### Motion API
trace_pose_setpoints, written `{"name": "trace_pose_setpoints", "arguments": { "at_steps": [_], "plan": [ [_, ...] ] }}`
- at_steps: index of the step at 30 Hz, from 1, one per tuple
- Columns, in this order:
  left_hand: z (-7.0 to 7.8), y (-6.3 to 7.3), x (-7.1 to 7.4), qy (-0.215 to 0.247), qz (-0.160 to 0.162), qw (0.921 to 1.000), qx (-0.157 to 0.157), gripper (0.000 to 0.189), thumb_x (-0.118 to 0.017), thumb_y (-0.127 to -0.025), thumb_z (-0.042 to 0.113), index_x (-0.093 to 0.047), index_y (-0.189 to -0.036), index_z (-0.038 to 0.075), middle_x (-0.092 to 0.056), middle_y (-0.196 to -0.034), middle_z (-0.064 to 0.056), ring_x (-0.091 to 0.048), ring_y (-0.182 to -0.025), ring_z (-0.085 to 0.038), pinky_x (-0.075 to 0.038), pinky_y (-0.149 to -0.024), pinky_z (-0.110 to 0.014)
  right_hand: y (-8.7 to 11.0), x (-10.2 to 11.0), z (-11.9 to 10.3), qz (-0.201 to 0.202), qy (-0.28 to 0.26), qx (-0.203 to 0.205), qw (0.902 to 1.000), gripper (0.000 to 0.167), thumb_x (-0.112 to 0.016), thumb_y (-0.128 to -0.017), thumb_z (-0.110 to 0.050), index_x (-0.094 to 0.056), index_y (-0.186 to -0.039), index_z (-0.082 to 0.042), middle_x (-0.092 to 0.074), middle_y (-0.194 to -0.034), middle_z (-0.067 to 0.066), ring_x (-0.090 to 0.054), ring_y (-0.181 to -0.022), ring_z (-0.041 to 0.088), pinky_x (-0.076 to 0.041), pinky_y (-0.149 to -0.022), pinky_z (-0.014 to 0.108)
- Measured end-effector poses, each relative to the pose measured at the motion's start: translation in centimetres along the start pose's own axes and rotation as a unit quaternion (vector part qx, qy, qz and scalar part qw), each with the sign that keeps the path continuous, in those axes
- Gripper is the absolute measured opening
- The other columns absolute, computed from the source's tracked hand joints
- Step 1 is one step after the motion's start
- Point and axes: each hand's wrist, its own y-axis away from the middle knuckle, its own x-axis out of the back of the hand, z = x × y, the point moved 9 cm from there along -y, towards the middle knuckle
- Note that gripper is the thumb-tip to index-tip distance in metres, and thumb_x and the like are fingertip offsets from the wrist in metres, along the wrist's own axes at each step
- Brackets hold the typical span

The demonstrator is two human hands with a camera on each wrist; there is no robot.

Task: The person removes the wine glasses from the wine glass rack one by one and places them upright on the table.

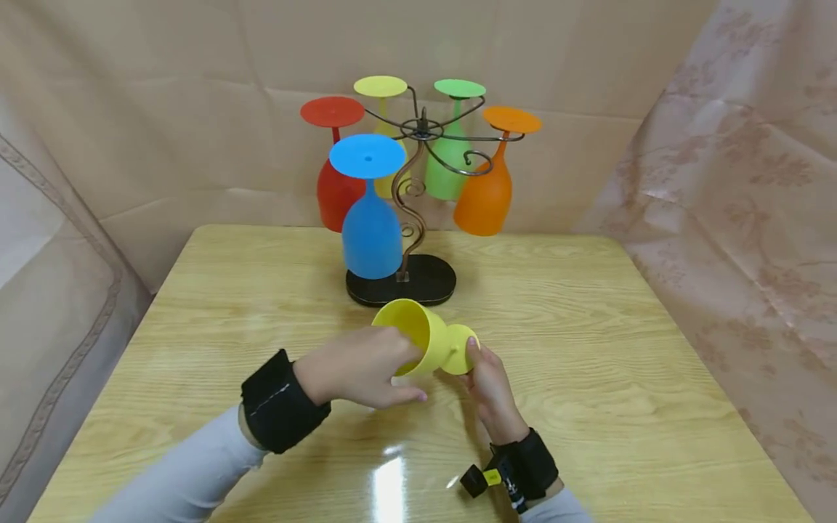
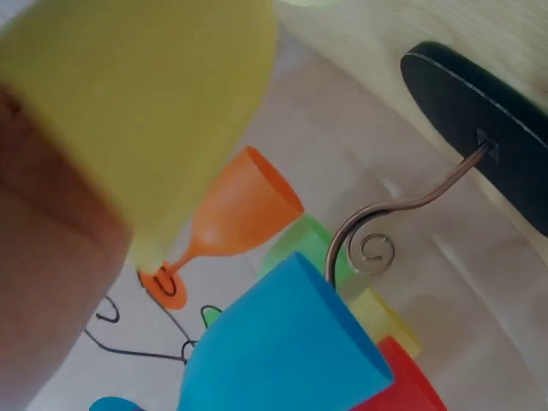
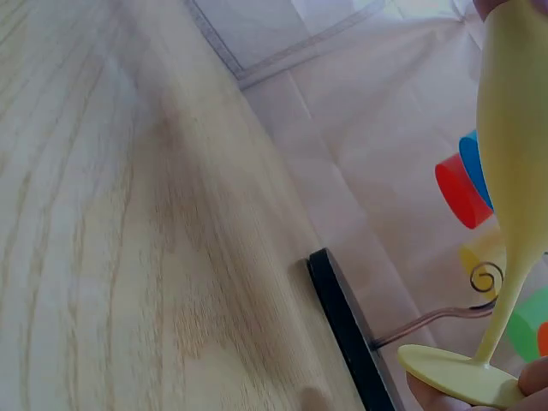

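A yellow goblet (image 1: 437, 349) lies tipped on its side in the air over the table, bowl mouth toward the left. My right hand (image 1: 492, 388) pinches its round foot, thumb on one face and fingers behind; the foot (image 3: 462, 377) also shows in the right wrist view. At the bowl, my left hand (image 1: 366, 367) has its fingers inside the mouth, where their tips are hidden, and its thumb outside by the rim. In the left wrist view the blurred yellow bowl (image 2: 163, 94) fills the upper left beside the left hand (image 2: 60, 248).
Behind stands a metal rack (image 1: 421, 131) on a black oval base (image 1: 431, 283). Blue (image 1: 371, 236), red (image 1: 336, 192), yellow (image 1: 381, 87), green (image 1: 451, 163) and orange (image 1: 485, 196) goblets hang upside down from it. One curled front arm (image 1: 480, 168) bears no goblet. Fabric (image 1: 196, 131) hangs behind the wooden table (image 1: 621, 392).
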Motion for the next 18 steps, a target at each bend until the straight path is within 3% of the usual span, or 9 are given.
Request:
{"name": "trace_pose_setpoints", "arguments": {
  "at_steps": [5,11,15,18],
  "plan": [
    [-0.9,-0.4,-0.8,0.013,-0.018,0.9994,0.027,0.016,-0.07,-0.084,0.021,-0.061,-0.076,0.01,-0.041,-0.06,0.007,-0.04,-0.054,-0.004,-0.034,-0.054,-0.015,0.3,-0.6,-0.2,-0.004,-0.008,0.011,0.9999,0.049,-0.033,-0.105,-0.027,-0.046,-0.134,0.012,-0.062,-0.087,-0.01,-0.06,-0.08,-0.001,-0.05,-0.071,0.015],
    [-1.4,-0.1,-0.7,0.019,-0.028,0.9984,0.044,0.014,-0.064,-0.088,0.014,-0.062,-0.076,0.008,-0.043,-0.061,0.005,-0.041,-0.055,-0.005,-0.036,-0.056,-0.014,0.3,-0.3,0.2,0.009,0.001,-0.012,0.9999,0.047,-0.038,-0.104,-0.028,-0.051,-0.13,0.01,-0.062,-0.09,-0.005,-0.057,-0.077,0.002,-0.048,-0.068,0.016],
    [-2.9,1.7,0.5,0.036,-0.05,0.9946,0.084,0.018,-0.063,-0.089,0.012,-0.059,-0.072,0.009,-0.039,-0.061,0.005,-0.041,-0.056,-0.006,-0.036,-0.056,-0.016,0.0,-0.6,0.1,-0.028,0.016,-0.003,0.9995,0.049,-0.041,-0.103,-0.03,-0.047,-0.137,0.005,-0.064,-0.125,0.016,-0.066,-0.107,0.017,-0.054,-0.088,0.022],
    [-5.3,4.2,2.1,0.032,-0.083,0.9866,0.137,0.023,-0.063,-0.087,0.011,-0.053,-0.067,0.009,-0.035,-0.061,0.006,-0.037,-0.054,-0.008,-0.032,-0.054,-0.018,-0.2,-0.4,-0.4,-0.051,0.018,0.019,0.9983,0.051,-0.039,-0.104,-0.03,-0.042,-0.141,0.005,-0.048,-0.142,0.022,-0.053,-0.129,0.029,-0.049,-0.101,0.032]
  ]
}}
